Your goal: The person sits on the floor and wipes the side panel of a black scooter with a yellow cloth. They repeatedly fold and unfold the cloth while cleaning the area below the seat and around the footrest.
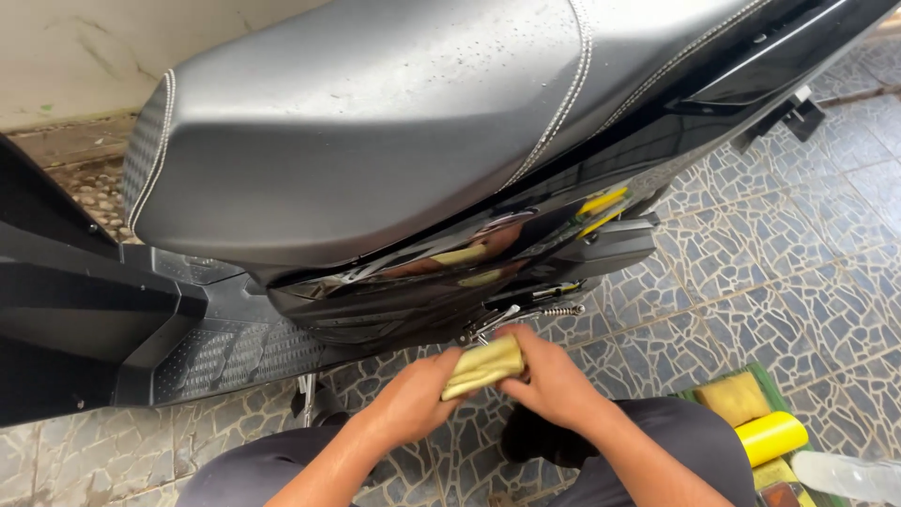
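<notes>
Two hands close around one folded yellow cloth [483, 366], which sits low in the view, just under the glossy black side panel [422, 282] of a scooter and beside a chrome spring [561, 309]. The left hand [413, 399] grips the cloth's near end with fingers curled over it; the right hand [554, 380] clamps the far end, fingers wrapped and pressed together. The panel mirrors the hands and cloth as warm blurs. Above it spreads the grey seat [375, 122] with white stitching, dotted with water drops. To the left lies the ribbed black footboard [225, 352]. Underneath is a floor [770, 272] of wet mosaic tiles. At lower right, beside the person's dark-trousered knee [685, 441], rest a yellow sponge [734, 397] and a yellow bottle [771, 437].
</notes>
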